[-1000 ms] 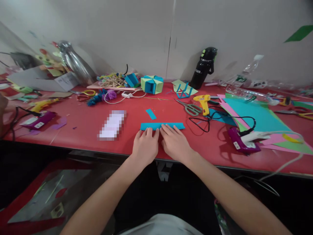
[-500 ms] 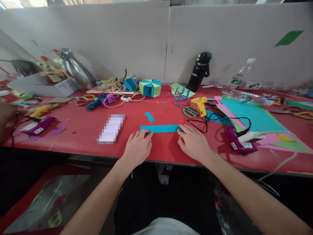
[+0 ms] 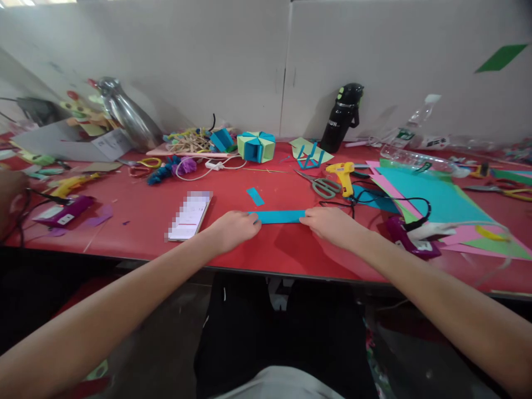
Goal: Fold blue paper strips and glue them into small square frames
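A blue paper strip [image 3: 281, 216] stretches level between my two hands over the red table. My left hand [image 3: 236, 229] pinches its left end, thumb and fingers pressed together. At the right end my right hand [image 3: 328, 224] grips the strip the same way. Just behind it lies a small blue paper piece [image 3: 255, 197]. A phone [image 3: 191, 216] rests to the left of my left hand. Scissors with grey-green handles [image 3: 325, 187] and a yellow glue gun [image 3: 344, 177] lie behind my right hand.
Coloured paper sheets [image 3: 436, 194], a purple power socket [image 3: 409, 238] and cables occupy the right. A blue and green paper construction [image 3: 256, 147], a black bottle [image 3: 341, 117] and a steel jug [image 3: 131, 113] stand at the back. Another person's hand [image 3: 10, 194] shows at the far left.
Both hands have gone from resting on the strip's ends with fingers spread to pinching them. My forearms have swung outward and lie more level.
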